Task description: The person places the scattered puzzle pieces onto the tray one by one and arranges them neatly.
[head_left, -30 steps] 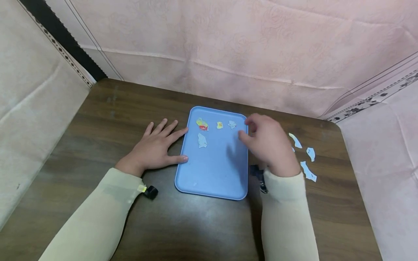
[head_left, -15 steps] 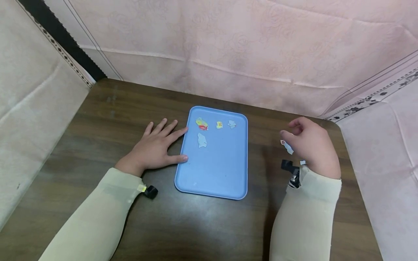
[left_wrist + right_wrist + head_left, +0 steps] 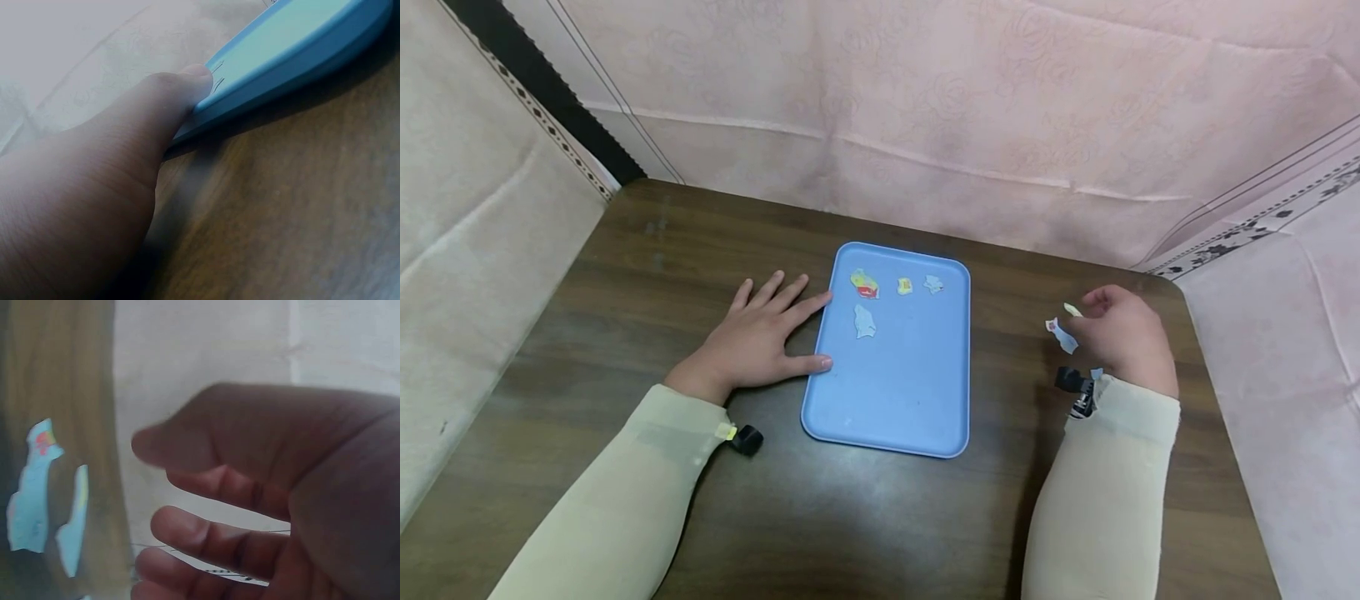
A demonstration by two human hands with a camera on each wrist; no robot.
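Observation:
A blue tray (image 3: 895, 392) lies on the dark wooden table (image 3: 625, 283). On its far end lie several paper scraps: a red-yellow one (image 3: 865, 285), a yellow one (image 3: 905, 287), a pale one (image 3: 933, 284) and another pale one (image 3: 864, 322). My left hand (image 3: 767, 337) rests flat on the table, index finger and thumb touching the tray's left rim (image 3: 294, 69); the thumb (image 3: 156, 112) presses the edge. My right hand (image 3: 1116, 333) hovers right of the tray, fingers (image 3: 206, 531) loosely curled and holding nothing. Two scraps (image 3: 1062, 335) (image 3: 1072, 310) lie just by its fingertips.
Pink cloth (image 3: 925, 108) hangs along the table's far edge and covers the right side (image 3: 1285, 350). Beige cloth (image 3: 467, 250) borders the left. In the right wrist view two bluish scraps (image 3: 31, 487) (image 3: 75, 525) lie on the wood, apart from the hand.
My right hand moved from over the tray's right rim out to the right, to the scraps on the table, then sank a little. The left hand and tray stayed still.

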